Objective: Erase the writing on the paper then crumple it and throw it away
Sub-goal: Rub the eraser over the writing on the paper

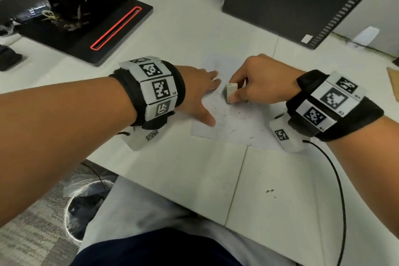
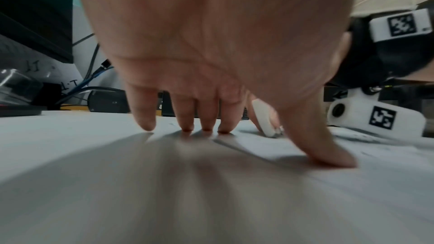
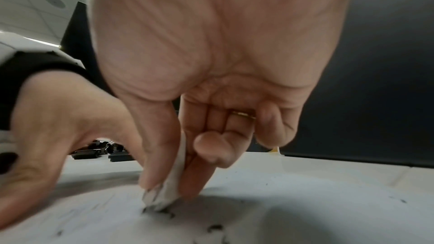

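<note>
The white desk [image 1: 177,34] spreads under both forearms, with a black monitor base [image 1: 86,26] beyond the left hand and a dark computer tower [image 1: 298,0] beyond the right. A lined bin [image 1: 86,205] sits on the floor below the left forearm.

The paper [image 1: 237,127] lies flat on the desk between the two hands and partly under them. It looks thin, light and limp, so it would probably slide or buckle under rubbing unless it is pinned; for crumpling, gathering it from an edge or corner toward the middle seems the likely hold.

The left hand [image 1: 198,90] is spread flat, fingers straight, with its fingertips [image 2: 185,127] and thumb pressing the sheet's near-left part to the desk. It grasps nothing.

The right hand [image 1: 259,84] pinches the eraser [image 1: 231,90] between thumb and forefinger, the other fingers curled in, and the eraser's lower end bears on the paper just beside the left fingertips. The eraser looks small, soft and grippy.

Dark eraser crumbs [image 3: 215,227] lie scattered on the sheet near the right hand; whether any writing remains, I cannot tell.
</note>
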Tool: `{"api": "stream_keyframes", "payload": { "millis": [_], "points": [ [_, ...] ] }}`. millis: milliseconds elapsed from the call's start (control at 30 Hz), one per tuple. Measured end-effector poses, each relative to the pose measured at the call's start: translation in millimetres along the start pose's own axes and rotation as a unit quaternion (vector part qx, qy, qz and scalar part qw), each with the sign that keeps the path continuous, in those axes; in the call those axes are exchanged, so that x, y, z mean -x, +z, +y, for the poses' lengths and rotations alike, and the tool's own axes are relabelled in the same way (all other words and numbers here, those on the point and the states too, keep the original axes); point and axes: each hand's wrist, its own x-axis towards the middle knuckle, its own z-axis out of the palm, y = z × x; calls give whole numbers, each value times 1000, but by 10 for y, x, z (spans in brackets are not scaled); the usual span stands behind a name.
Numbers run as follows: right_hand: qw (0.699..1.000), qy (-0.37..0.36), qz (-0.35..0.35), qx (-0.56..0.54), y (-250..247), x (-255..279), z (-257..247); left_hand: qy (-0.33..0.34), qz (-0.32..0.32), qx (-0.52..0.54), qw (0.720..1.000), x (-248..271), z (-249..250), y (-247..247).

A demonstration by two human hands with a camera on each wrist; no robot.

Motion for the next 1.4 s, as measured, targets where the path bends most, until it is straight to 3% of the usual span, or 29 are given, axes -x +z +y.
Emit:
{"api": "stream_keyframes", "payload": {
  "millis": [167,300,433,567,667,767,933,1100,1167,1400],
  "points": [
    [997,-48,18,65,94,105,-83,-6,-19,-1,1000,-77,-49,65],
    [990,-105,-45,80,212,359,-213,-7,-22,9,1000,-59,-38,53],
    [990,-89,-101,50,69,259,-239,-6,-21,18,1000,-67,-51,72],
    [999,-41,-8,28,-68,-28,-166,0,-23,16,1000,-81,-61,70],
    [998,-45,11,48,-6,-2,-167,-6,-27,23,999,-70,-51,63],
    [993,-87,-27,77,158,241,-221,-9,-26,21,999,-69,-51,70],
    [988,-107,-105,32,150,411,-278,-11,-25,22,999,-65,-49,69],
    [998,-51,3,27,33,95,-196,0,-22,33,999,-86,-62,87],
    [998,-48,14,32,64,107,-192,-3,-23,31,999,-87,-60,85],
    [989,-95,-113,25,133,394,-288,-7,-19,31,999,-75,-57,89]
  ]
}}
